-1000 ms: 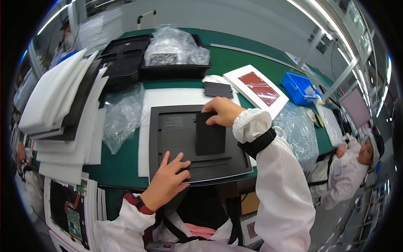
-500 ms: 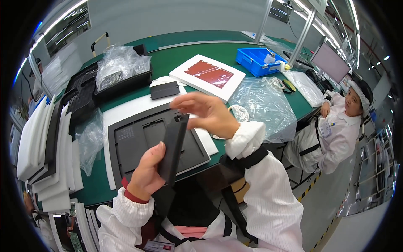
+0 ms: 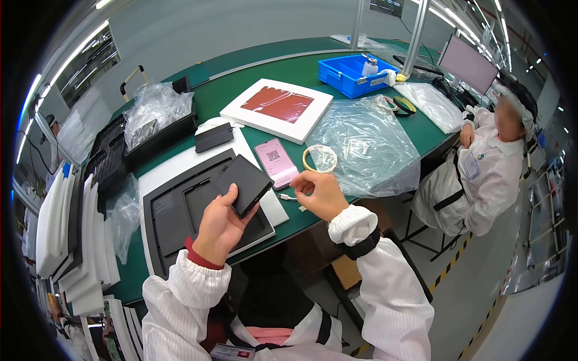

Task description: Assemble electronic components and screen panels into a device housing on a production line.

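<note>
My left hand (image 3: 221, 225) grips a flat black rectangular case (image 3: 244, 183) by its lower edge, thumb on top. The case is tilted over a large dark grey panel (image 3: 165, 225) with a recessed middle, which lies on a white foam sheet (image 3: 245, 143). To the right, my right hand (image 3: 325, 197) is closed, fingers curled with thumb and forefinger close together; whether anything is between them is hidden. Just left of its fingertips lies a white cable plug (image 3: 287, 197). A phone with a pink screen (image 3: 276, 165) rests beyond it. A second black flat piece (image 3: 214, 138) lies behind the panel.
A white foam frame with a red-brown inset (image 3: 232, 111), a blue bin (image 3: 337, 84), clear plastic sheeting (image 3: 373, 156) and a tape roll (image 3: 404, 107) occupy the green bench. Foam sheets (image 3: 57, 234) stand left, near a black case of plastic bags (image 3: 159, 138). A co-worker (image 3: 490, 162) sits right.
My right hand has left the black case and moved right, down beside the cable plug. My left hand has turned the case flatter. The phone has come into sight.
</note>
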{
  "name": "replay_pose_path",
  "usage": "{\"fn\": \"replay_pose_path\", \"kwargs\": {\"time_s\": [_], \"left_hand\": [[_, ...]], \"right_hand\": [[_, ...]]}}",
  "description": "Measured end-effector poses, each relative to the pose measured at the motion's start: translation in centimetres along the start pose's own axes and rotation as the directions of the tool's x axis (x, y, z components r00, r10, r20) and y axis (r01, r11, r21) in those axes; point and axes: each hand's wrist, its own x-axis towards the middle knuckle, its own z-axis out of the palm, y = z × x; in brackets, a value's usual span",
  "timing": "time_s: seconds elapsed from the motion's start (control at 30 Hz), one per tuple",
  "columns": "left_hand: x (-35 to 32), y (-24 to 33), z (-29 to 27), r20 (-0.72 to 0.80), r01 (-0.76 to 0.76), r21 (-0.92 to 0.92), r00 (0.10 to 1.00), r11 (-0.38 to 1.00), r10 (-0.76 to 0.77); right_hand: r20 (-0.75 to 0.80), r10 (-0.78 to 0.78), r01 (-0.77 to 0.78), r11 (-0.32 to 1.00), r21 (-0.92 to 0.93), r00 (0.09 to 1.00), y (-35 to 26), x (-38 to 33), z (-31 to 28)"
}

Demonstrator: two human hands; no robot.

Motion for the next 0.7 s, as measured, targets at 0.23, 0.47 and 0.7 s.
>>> {"fn": "replay_pose_path", "kwargs": {"time_s": [0.23,0.47,0.7], "left_hand": [[2.9,-1.1,0.3,-0.028,-0.009,0.032,1.000,0.999,0.010],[4.3,-1.9,1.1,-0.041,-0.055,0.118,0.997,0.992,0.060],[4.5,-2.6,1.9,-0.057,-0.131,0.232,0.987,0.964,0.148]], "right_hand": [[0.029,0.034,-0.017,0.898,-0.439,0.999,1.8,-0.4,3.1],[0.011,0.264,-0.254,0.917,0.306,0.965,3.1,-0.5,1.9],[-0.026,0.198,-0.152,0.826,0.544,0.980,3.4,-0.8,1.6]]}}
